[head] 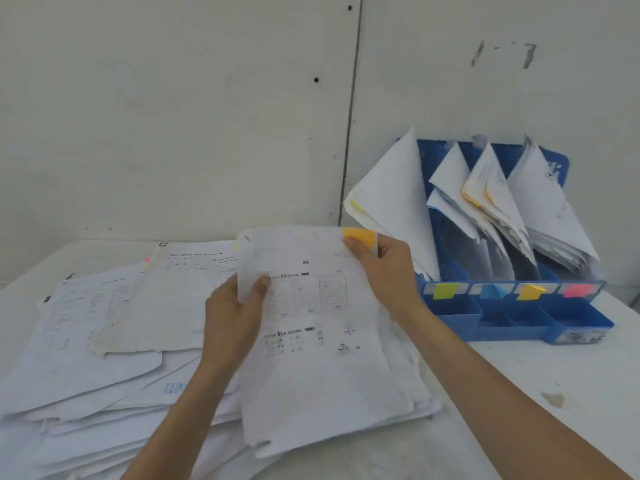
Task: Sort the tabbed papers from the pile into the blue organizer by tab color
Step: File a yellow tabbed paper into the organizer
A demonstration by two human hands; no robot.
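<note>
Orange-tabbed paper (322, 323) pinched at its top by both hands' closed grips.

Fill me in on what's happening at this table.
A person is sorting papers. Both hands hold one sheet above the pile: the left hand grips its left edge, the right hand pinches its orange tab. The blue organizer, already holding papers, shows yellow, blue, orange and pink labels.

Matt, crumpled papers (322, 341); seemingly glossy plastic organizer (512, 323).
</note>
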